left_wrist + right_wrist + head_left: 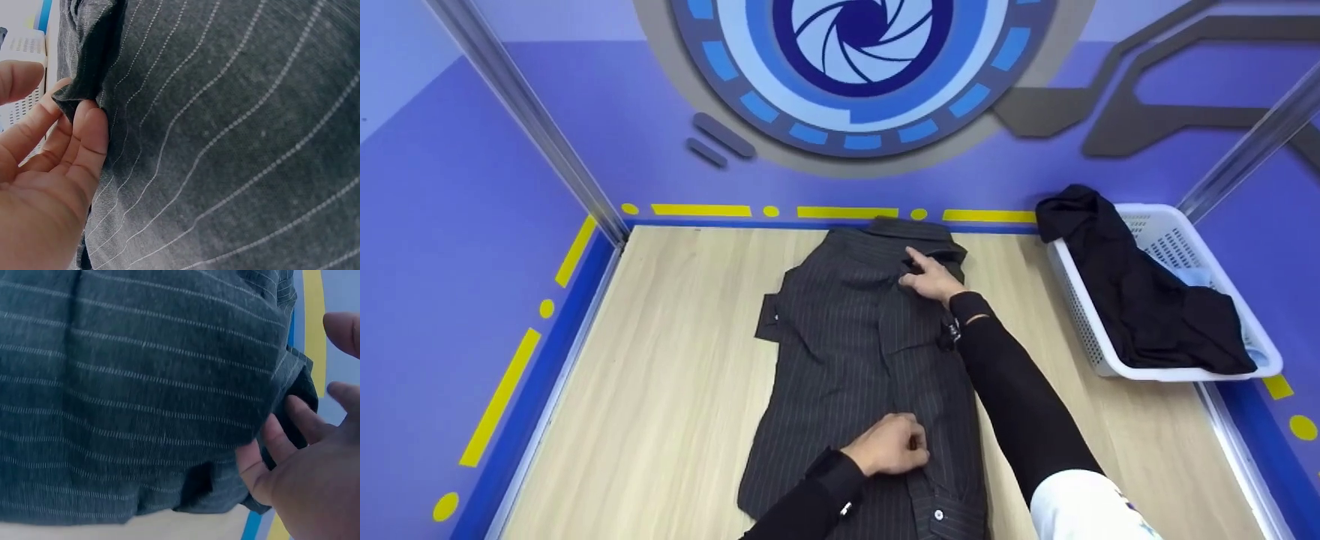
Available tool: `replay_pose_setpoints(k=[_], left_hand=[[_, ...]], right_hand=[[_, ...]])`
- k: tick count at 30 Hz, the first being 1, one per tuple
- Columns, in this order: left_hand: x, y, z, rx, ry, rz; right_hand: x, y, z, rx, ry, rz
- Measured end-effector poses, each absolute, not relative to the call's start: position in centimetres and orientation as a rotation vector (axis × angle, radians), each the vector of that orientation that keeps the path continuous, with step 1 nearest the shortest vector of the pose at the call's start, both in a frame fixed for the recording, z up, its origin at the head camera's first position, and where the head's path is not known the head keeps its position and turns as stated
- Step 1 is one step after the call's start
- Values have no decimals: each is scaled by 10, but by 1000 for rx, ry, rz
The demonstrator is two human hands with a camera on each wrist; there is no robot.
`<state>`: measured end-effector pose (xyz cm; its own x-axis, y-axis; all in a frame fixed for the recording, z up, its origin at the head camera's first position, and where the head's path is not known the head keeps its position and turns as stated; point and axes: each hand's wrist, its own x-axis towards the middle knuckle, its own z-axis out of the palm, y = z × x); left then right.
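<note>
A dark grey pinstriped shirt (840, 330) lies lengthwise on the table, collar toward the back wall, sleeves folded inward over the body. Over its lower part is my left hand (889, 444), fingers loosely bent. In the left wrist view, the left fingers (93, 132) touch a raised fold of cloth, with the thumb standing apart. Near the collar, my right hand (934, 281) reaches in from the right, index finger extended. Its lower fingers (250, 461) touch the shirt's edge in the right wrist view; the thumb is away from the cloth.
A white perforated basket (1192, 225) stands at the right, with a black garment (1147, 307) draped over its rim and light blue cloth inside. Pale wood table (675, 360) shows on both sides of the shirt. Blue printed walls (675, 112) enclose the back and sides.
</note>
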<state>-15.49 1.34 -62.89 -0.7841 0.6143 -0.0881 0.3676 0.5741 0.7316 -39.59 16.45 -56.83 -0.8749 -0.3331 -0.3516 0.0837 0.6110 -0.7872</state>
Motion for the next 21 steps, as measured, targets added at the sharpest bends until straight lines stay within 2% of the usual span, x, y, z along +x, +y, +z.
replay_pose_setpoints(k=[6,13,17,21], left_hand=[[-155,12,-629,801,2463,1045],[-155,15,-628,748,2432,1029],[-155,17,-630,752,2441,1022],[-154,16,-629,788,2464,1025]], right_hand=[[-401,169,-568,-158,2434,-1361],[-416,196,-549,-24,2417,-1684],[-406,206,-545,-37,2464,-1497],[-382,201,-553,-284,2738,-1168]])
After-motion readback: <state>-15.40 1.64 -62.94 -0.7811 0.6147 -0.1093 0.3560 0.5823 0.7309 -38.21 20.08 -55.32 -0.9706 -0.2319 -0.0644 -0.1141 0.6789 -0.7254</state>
